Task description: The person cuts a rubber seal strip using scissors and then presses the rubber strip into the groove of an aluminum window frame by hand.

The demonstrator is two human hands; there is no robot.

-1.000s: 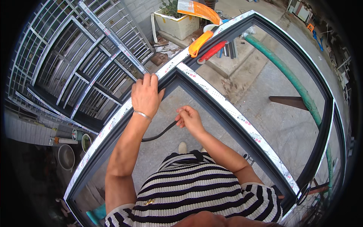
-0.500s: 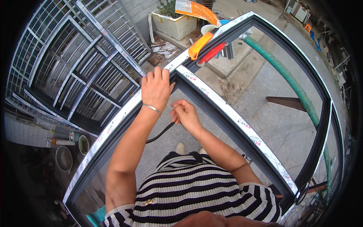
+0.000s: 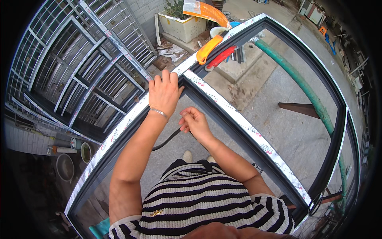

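Grey concrete floor (image 3: 270,91) shows through the openings of the large dark frame (image 3: 113,137) in front of me, its upper faces covered in white printed film. On my left, barred metal frames (image 3: 108,35) lean close, one end reaching almost to my left hand (image 3: 164,93). That hand is clamped over the frame's edge near the corner, four fingers side by side on the outer face, thumb apart on the inner. My right hand (image 3: 195,124) is inside the opening, thumb and fingers drawn together on the end of a black strip (image 3: 167,140); my left forearm hides where the strip runs on.

Just beyond my left hand, an orange handle (image 3: 209,49) lies on the edge, with a red tool (image 3: 223,57) beside it. Past them sit a white planter (image 3: 181,28) and an orange bag (image 3: 207,12). My crossbar (image 3: 254,133) slants past my right hand; beyond it, a green wrapped pole (image 3: 292,67) passes beneath the far opening.
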